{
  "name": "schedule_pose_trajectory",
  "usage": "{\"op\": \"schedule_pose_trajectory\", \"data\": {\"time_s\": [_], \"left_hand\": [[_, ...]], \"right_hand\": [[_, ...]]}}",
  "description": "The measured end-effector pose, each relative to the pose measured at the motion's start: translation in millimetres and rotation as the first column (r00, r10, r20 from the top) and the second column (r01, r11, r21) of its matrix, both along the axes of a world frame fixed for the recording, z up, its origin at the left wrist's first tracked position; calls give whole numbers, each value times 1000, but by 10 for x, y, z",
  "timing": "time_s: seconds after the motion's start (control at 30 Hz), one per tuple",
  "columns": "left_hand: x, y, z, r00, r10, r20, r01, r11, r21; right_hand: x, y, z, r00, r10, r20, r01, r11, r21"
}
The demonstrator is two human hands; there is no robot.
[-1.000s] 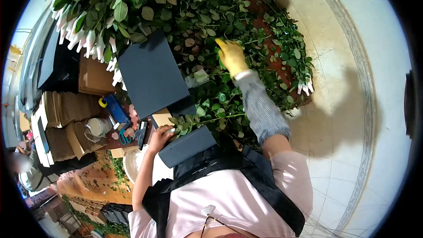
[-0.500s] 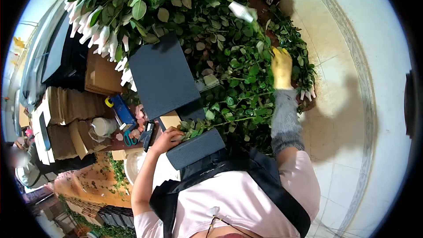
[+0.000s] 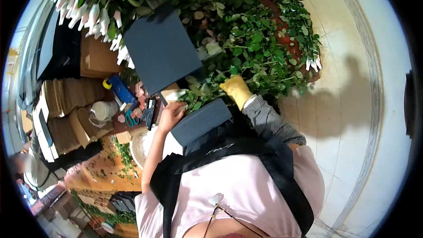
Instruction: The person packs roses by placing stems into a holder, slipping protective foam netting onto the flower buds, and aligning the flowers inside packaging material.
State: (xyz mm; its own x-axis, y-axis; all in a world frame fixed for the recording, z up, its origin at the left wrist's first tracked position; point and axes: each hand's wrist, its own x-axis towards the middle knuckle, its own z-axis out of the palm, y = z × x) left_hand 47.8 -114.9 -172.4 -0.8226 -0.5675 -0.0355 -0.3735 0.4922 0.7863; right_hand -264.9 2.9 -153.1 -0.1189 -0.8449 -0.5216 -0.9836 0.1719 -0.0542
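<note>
My bare left hand (image 3: 173,115) is closed, fingers bent around the end of some leafy rose stems (image 3: 198,98) by a dark ribbed block (image 3: 203,122). What lies under its fingers is partly hidden. My right hand (image 3: 236,89), in a yellow glove, is closed at the right end of these stems, just beyond the block. A pale patch like a sleeved flower head (image 3: 175,94) shows just above my left fingers. A dark flat board (image 3: 162,53) stands tilted beyond my left hand.
Many roses in white sleeves (image 3: 93,16) lie at the upper left. Leafy stems (image 3: 255,39) cover the table, with several sleeved roses (image 3: 313,64) at its right edge. Blue scissors (image 3: 131,118), a white cup (image 3: 103,110) and cardboard stacks (image 3: 59,99) sit left. Another person (image 3: 37,169) is far left.
My right hand has come down and left from the far right, where it held out a white-sleeved rose, to the stems by the block. My left hand stays at the block.
</note>
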Motion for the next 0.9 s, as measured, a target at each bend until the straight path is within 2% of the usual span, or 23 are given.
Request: {"op": "schedule_pose_trajectory", "data": {"time_s": [0.03, 0.1, 0.17, 0.2, 0.23, 0.27, 0.3, 0.37, 0.4, 0.43, 0.5, 0.53, 0.57, 0.6, 0.63, 0.7, 0.77, 0.83, 0.9], "left_hand": [[-24, -15, 50, 999, -30, 18, 32, 995, -99], [-113, -9, 268, 993, -77, 88, 105, 924, -367], [-199, -29, 434, 988, -95, 124, 146, 848, -509], [-197, -41, 405, 984, -111, 141, 169, 838, -519], [-161, -49, 339, 985, -119, 126, 163, 878, -450], [-118, -38, 281, 987, -117, 112, 152, 910, -386], [-98, -23, 269, 991, -99, 92, 122, 947, -299], [-98, 17, 270, 996, 10, 86, 4, 989, -150], [-103, 39, 285, 994, 68, 84, -62, 995, -77], [-76, 27, 228, 997, 40, 62, -32, 992, -123], [-86, 6, 256, 998, -1, 61, 10, 988, -153], [-116, -2, 262, 998, -3, 58, 12, 987, -159], [-116, -5, 272, 998, 8, 57, -2, 994, -110], [-124, -1, 314, 998, 19, 59, -15, 998, -59], [-127, -2, 367, 997, 8, 75, -3, 998, -62], [-118, -20, 228, 1000, 13, 25, -11, 995, -95], [-85, 19, 230, 999, 38, 7, -38, 996, -82], [-98, 47, 264, 997, 73, 34, -71, 996, -63], [-34, 45, 191, 997, 69, 25, -68, 997, -40]], "right_hand": [[-9, 21, -46, 993, 109, -54, -113, 990, -89], [11, 68, -264, 999, 36, -15, -38, 966, -256], [-88, 143, -291, 999, 41, 26, -34, 969, -246], [-127, 174, -261, 998, 44, 46, -31, 970, -241], [-264, 196, -213, 954, -2, 299, 75, 969, -234], [-351, 193, -121, 914, -13, 406, 101, 975, -196], [-480, 156, 29, 796, -102, 597, 203, 974, -103], [-692, 32, 309, 541, -241, 806, 443, 896, -29], [-751, -59, 364, 650, -198, 734, 501, 837, -218], [-812, -149, 418, 750, -197, 631, 531, 749, -396], [-883, -412, 220, 950, -219, 225, 314, 674, -669], [-923, -564, 12, 969, -246, 9, 177, 669, -722], [-945, -703, -156, 958, -269, -101, 110, 668, -736], [-978, -814, -223, 955, -274, -118, 109, 690, -716], [-1063, -890, -265, 961, -272, -54, 156, 692, -705], [-1159, -1017, 93, 952, -306, -25, 150, 536, -831], [-1227, -1034, 703, 916, -386, -110, 44, 370, -928], [-1525, -957, 892, 858, -501, -112, 53, 303, -952], [-1964, -769, 896, 865, -500, -48, 126, 308, -943]]}}
